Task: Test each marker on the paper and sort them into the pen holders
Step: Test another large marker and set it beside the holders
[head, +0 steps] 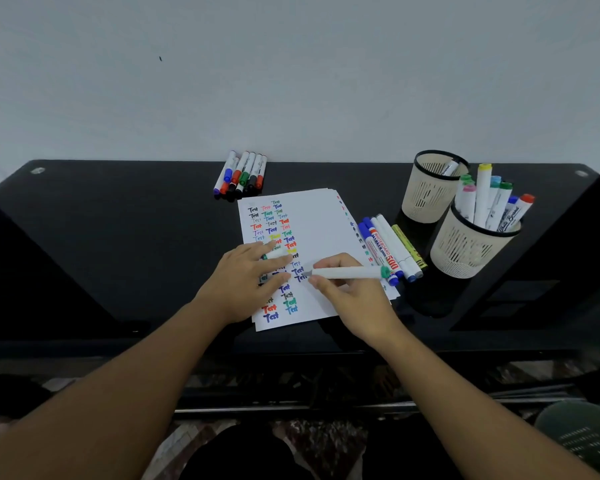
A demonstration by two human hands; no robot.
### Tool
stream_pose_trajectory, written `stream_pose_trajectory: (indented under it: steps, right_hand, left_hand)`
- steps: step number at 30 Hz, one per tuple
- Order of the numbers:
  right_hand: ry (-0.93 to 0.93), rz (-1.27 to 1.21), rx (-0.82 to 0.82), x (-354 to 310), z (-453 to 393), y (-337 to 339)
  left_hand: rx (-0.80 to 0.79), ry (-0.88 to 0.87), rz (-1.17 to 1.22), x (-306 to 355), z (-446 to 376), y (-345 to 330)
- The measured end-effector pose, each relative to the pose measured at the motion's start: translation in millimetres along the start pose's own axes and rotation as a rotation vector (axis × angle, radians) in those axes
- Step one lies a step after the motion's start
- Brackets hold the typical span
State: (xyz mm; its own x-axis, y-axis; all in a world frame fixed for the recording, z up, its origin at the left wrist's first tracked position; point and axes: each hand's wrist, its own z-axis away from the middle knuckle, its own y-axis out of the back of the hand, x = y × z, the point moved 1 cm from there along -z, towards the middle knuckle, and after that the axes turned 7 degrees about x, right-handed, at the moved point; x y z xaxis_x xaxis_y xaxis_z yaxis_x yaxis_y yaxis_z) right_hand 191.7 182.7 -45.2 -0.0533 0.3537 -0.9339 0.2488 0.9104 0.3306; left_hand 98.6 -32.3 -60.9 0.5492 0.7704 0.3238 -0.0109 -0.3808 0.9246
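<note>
The right hand pinches a white marker w/ thumb and fingers curled round the barrel. The marker lies almost flat, its grey tip pointing left and touching the paper just beside a blue "Test" word; its green end points right. The left hand rests on the paper, fingers spread and mostly straight, pressing the sheet down. Under its fingers lies a white cap w/ green end; I cannot tell if the fingers hold it or only cover it.

The paper is a small stack on the black table, w/ many "Test" words in diff. colours in columns on its left part. Just right of the paper lies a row of markers, blue caps and one yellow. Further right stand two beige pen holders: the near holder is full of markers, the far holder has one marker inside. At the table's back edge, near the wall, another group of markers lies side by side.
</note>
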Motion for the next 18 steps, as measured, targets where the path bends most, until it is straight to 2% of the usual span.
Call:
stream_pose_trajectory:
  steps: [18]
  right_hand:
    - [-0.045, 0.232, -0.081, 2.7, -2.8, -5.6]
  left_hand:
    - [0.017, 0.008, 0.006, 2.8, 1.1, -0.2]
